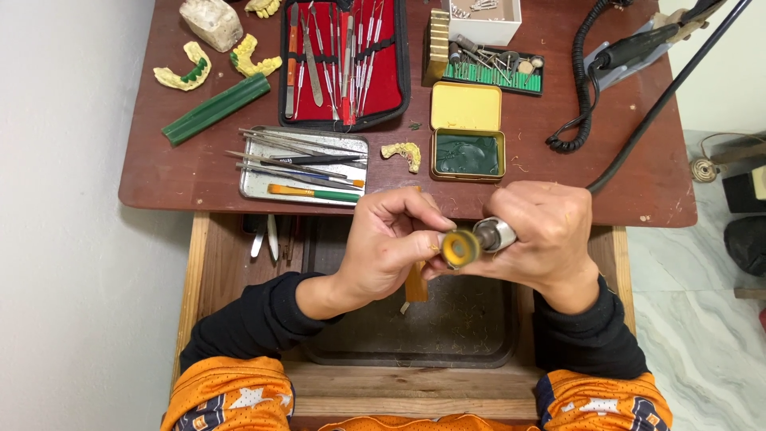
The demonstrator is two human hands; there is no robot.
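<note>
Setting: Reddish-brown workbench [159, 172] against a pale wall, its wooden drawer pulled open over my lap, a dark tray [447, 335] sitting in the drawer.

Left hand: my left hand [387, 243] is curled, thumb and fingertips pinched onto the yellow polishing wheel [460, 248] from the left side.

Right hand: my right hand [546, 235] is closed around the silver handpiece [495, 234], its black cord [662, 104] running up and to the right off the bench.

Wheel: mounted on the handpiece nose, held over the open drawer between both hands, face turned toward me.

Behind the hands: a metal tray of instruments [303, 168], a red-lined tool case [345, 64], an open yellow tin of green wax [467, 152], a small yellow dental cast [403, 152] lying between tray and tin, and a rack of burs [491, 72].

Far left: two more yellow casts [185, 73], a green wax bar [215, 108] and a pale stone block [211, 22].

Risk, finger: I judge that if the motor starts while my fingertips grip the wheel, it could burn or nick them.

Risk, mounting: a wheel seated crooked or loose could wobble or fly off at speed.

Risk, cord: the taut cord could drag across the bench and sweep the tin or burs aside.
</note>
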